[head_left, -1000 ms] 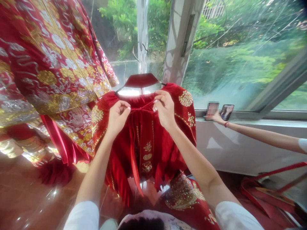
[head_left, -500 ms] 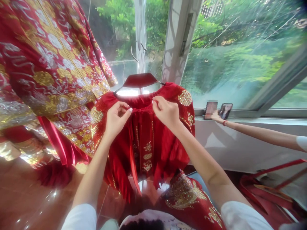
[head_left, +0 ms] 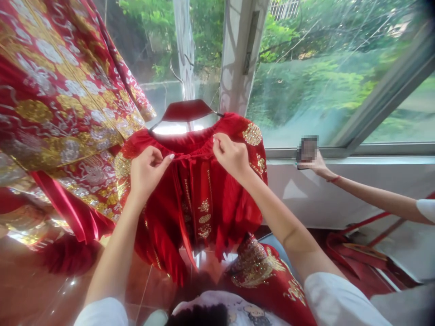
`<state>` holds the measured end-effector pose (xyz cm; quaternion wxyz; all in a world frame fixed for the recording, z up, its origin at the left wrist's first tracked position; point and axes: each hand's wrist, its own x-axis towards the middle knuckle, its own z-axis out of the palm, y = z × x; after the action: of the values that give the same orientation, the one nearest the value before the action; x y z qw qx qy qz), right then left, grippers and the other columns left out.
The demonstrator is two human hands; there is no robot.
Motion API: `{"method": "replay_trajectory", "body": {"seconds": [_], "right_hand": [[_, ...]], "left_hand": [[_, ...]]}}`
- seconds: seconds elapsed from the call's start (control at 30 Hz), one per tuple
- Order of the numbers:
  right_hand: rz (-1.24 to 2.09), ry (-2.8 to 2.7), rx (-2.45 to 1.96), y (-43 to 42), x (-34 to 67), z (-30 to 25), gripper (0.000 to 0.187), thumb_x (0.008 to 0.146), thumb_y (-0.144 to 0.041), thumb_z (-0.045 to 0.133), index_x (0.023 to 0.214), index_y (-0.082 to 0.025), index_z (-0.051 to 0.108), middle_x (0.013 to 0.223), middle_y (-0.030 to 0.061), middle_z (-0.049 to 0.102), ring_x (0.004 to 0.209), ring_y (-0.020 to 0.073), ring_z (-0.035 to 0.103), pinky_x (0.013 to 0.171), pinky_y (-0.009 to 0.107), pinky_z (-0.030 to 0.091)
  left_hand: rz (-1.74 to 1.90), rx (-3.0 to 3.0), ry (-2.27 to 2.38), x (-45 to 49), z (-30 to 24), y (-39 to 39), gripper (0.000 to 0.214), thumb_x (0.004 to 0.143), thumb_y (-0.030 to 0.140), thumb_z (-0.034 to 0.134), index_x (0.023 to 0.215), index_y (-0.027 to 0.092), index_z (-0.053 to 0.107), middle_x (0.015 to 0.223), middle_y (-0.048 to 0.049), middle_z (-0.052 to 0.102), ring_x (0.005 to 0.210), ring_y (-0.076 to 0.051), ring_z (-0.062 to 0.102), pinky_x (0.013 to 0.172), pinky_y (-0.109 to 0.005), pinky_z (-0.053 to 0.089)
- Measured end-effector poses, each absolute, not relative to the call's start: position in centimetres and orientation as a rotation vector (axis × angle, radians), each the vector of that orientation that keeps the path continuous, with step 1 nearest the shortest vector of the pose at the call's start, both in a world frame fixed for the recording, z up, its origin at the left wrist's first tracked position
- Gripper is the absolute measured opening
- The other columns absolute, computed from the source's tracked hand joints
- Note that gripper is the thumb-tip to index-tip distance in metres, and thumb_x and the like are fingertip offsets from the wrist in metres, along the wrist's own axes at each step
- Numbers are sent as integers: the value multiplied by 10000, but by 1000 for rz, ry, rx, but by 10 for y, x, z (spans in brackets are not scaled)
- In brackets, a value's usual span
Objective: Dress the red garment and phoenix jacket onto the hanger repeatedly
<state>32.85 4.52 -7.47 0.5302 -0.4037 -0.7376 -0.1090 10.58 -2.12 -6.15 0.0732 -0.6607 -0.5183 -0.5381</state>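
Note:
A red garment (head_left: 200,190) with gold embroidery and a gathered neckline hangs on a hanger (head_left: 185,111). Thin red ties (head_left: 190,157) come together in a small knot or bow at its front neckline. On the left of the knot, my left hand (head_left: 147,170) pinches a red tie with thumb and fingers. To the right, my right hand (head_left: 231,156) is closed on the other side of the tie at the collar edge. Long red tie ends hang down the garment's front. The exact grip inside the fingers is partly hidden.
A large red, gold and silver embroidered robe (head_left: 68,86) hangs at the left. Embroidered red cloth (head_left: 268,271) lies near my lap. At the right, another person's hand (head_left: 319,165) holds a phone (head_left: 307,154) by the window sill. Red-framed furniture (head_left: 360,258) stands lower right.
My hands have drawn slightly apart along the ties, and the knot shows more clearly between them. The view has shifted right. The other person's phone and hand have turned.

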Motion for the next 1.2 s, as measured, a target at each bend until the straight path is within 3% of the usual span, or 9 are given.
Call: {"method": "replay_trajectory", "body": {"seconds": [0.1, 0.2, 0.27, 0.33, 0.47, 0.7, 0.83, 1.07, 1.2], "right_hand": [[-269, -1754, -858, 43, 335, -69, 229, 911, -259, 477, 933, -165, 685, 661, 15, 627, 560, 112, 529, 555, 247, 387], [-307, -1708, -773, 49, 362, -51, 185, 882, -279, 564, 979, -187, 691, 830, 32, 680, 715, 141, 606, 708, 288, 480], [-340, -1674, -776, 62, 389, -37, 211, 872, -299, 586, 1025, -199, 691, 997, 60, 691, 924, 189, 630, 865, 361, 484], [-293, -1720, -791, 81, 414, -29, 301, 847, -363, 619, 1092, -198, 680, 1126, 78, 674, 1089, 232, 594, 947, 413, 457], [73, -1885, -813, 110, 432, -38, 518, 859, -585, 525, 1093, -153, 691, 1034, 85, 701, 968, 238, 638, 831, 381, 503], [287, -1484, -758, 116, 410, -68, 720, 734, -834, 460, 711, -142, 660, 598, -1, 542, 594, 119, 510, 584, 237, 425], [494, -1307, -691, 120, 405, -81, 662, 689, -817, 544, 637, -159, 588, 507, -48, 391, 469, 66, 342, 472, 206, 304], [474, -1664, -762, 109, 430, -61, 543, 735, -697, 618, 626, -165, 603, 533, -18, 470, 565, 116, 475, 540, 230, 371], [318, -1916, -775, 102, 430, -31, 451, 748, -597, 672, 701, -149, 657, 663, 16, 578, 710, 149, 535, 593, 232, 388]], "left_hand": [[-1524, -1996, -1496, 101, -55, -27, 209, 790, 395, 680, 785, 199, 609, 657, 17, 633, 568, -107, 559, 570, -233, 445], [-1414, -1950, -1313, 88, -33, -33, 193, 829, 358, 638, 964, 225, 673, 953, -27, 713, 841, -163, 643, 820, -304, 510], [-1301, -1952, -1259, 72, -16, -30, 240, 821, 364, 646, 1023, 239, 683, 1125, -26, 692, 1070, -210, 609, 1015, -376, 439], [-1199, -2081, -1336, 55, -4, -23, 338, 809, 402, 652, 1105, 241, 670, 1204, -18, 669, 1160, -238, 575, 1071, -411, 397], [-1213, -2273, -1572, 36, -3, -7, 460, 845, 449, 587, 1242, 218, 622, 1187, -49, 689, 1059, -237, 635, 968, -379, 477], [-1442, -1747, -1566, 58, -28, -1, 338, 904, 438, 543, 1090, 213, 713, 997, -70, 742, 909, -225, 675, 864, -339, 480], [-1526, -1404, -1520, 80, -39, 10, 362, 954, 422, 459, 1066, 191, 714, 1032, -108, 728, 962, -243, 657, 902, -362, 444], [-1280, -1753, -1686, 57, -8, 0, 356, 830, 482, 600, 1046, 224, 716, 953, -73, 726, 879, -245, 653, 832, -353, 459], [-1179, -2280, -1653, 29, 13, 4, 341, 823, 510, 554, 773, 198, 682, 675, -14, 628, 630, -160, 559, 638, -278, 432]]}}
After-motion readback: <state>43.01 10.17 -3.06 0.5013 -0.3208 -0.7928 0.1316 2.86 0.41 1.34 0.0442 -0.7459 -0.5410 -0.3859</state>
